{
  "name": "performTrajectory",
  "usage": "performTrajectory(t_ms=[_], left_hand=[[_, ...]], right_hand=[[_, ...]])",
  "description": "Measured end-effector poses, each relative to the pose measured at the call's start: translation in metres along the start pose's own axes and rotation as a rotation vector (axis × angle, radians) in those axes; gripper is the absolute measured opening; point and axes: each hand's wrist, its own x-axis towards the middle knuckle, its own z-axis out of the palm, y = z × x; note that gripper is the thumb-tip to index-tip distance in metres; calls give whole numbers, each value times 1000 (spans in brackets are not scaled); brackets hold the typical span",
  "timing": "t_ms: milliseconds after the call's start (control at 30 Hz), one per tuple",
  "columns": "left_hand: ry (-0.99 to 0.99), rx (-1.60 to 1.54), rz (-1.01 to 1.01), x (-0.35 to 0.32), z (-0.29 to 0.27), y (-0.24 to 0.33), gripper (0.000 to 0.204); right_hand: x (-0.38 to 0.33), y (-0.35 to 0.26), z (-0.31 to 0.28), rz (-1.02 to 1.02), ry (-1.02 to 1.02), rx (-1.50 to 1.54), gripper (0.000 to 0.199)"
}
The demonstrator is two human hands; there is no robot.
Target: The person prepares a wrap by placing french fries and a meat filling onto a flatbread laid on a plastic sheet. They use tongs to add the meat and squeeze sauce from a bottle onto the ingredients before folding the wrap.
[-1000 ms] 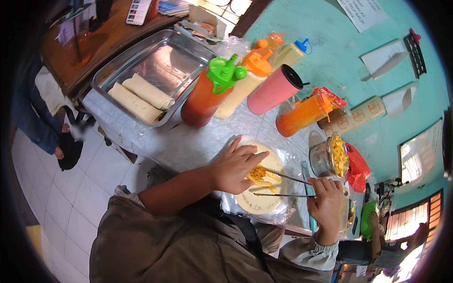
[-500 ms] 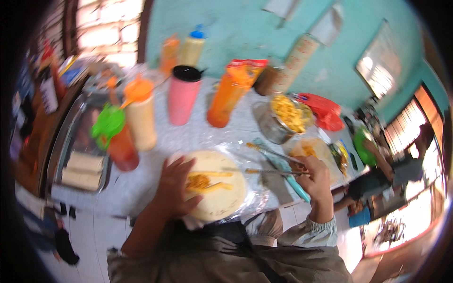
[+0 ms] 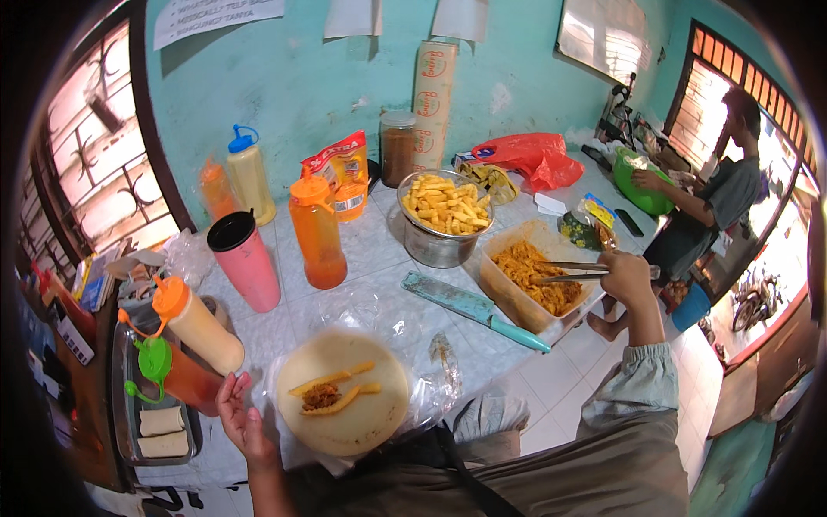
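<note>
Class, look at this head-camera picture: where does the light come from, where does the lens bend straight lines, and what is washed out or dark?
Head view: daylight enters through the barred windows left and right; the right window is washed out; the knife and tongs are sharp at centre; the window frames bow toward the rim; the corners are black; the tray at lower left sits in shade.

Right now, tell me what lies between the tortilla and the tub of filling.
In the head view, a teal-handled knife lies on crinkled clear plastic between the tortilla and the tub.
</note>
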Motion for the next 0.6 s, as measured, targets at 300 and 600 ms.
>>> performTrajectory(t_ms=[300, 600], left_hand=[[8, 52, -87, 3, 1, 0, 47], [39, 29, -119, 3, -2, -6, 36]], right_hand=[[24, -23, 28, -56, 78, -118, 23], [18, 8, 20, 107, 41, 68, 26]])
